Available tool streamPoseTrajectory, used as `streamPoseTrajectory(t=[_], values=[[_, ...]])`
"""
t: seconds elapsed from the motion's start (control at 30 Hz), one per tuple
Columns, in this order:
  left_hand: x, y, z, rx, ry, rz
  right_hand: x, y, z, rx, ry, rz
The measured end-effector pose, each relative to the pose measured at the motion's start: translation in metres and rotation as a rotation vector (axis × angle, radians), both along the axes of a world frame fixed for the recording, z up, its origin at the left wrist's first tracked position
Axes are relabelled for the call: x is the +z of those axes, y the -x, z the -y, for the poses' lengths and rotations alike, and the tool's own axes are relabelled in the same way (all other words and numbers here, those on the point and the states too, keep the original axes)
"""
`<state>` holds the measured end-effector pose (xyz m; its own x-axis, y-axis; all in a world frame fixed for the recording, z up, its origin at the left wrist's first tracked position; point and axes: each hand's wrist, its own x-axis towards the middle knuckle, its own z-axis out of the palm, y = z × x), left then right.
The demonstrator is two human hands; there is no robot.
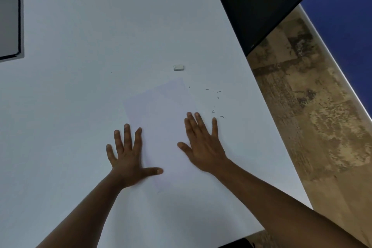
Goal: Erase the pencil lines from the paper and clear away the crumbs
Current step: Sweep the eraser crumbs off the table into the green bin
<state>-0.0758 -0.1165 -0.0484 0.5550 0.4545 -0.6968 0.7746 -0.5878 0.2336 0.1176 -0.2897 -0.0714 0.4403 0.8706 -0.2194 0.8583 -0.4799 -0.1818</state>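
I see a smooth, matt white surface (80,106) with almost no sheen. The paper (161,110) on it is matt too, faintly lilac against the white. Far of it, the small eraser (178,67) looks like soft, dull rubber. The crumbs (216,102) at right are dark, thin curls. At far left a grey panel (9,18) looks smooth. The floor (302,106) at right looks mottled, rough tan carpet.
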Motion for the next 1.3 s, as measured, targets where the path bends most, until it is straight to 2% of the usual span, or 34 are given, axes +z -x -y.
streamPoseTrajectory(t=[0.23, 0.37, 0.57, 0.77, 1.13, 1.3], values=[[0.001, -0.001, 0.001, -0.005, 0.012, 0.01, 0.001, -0.048, 0.031, -0.238, 0.116, 0.081], [-0.001, 0.001, 0.0, -0.007, -0.004, 0.014, 0.008, -0.041, 0.04, -0.322, 0.043, 0.068], [-0.003, 0.002, 0.0, -0.004, -0.014, 0.017, 0.013, -0.009, -0.045, -0.221, -0.061, -0.038], [0.0, 0.001, 0.001, -0.004, -0.011, 0.009, 0.005, -0.031, -0.107, -0.25, 0.01, -0.041], [0.008, -0.003, 0.002, -0.008, 0.021, 0.0, 0.004, -0.049, -0.002, -0.581, 0.056, 0.054], [0.007, -0.003, 0.001, -0.001, 0.013, -0.011, 0.01, -0.033, 0.023, -0.568, 0.038, 0.062]])
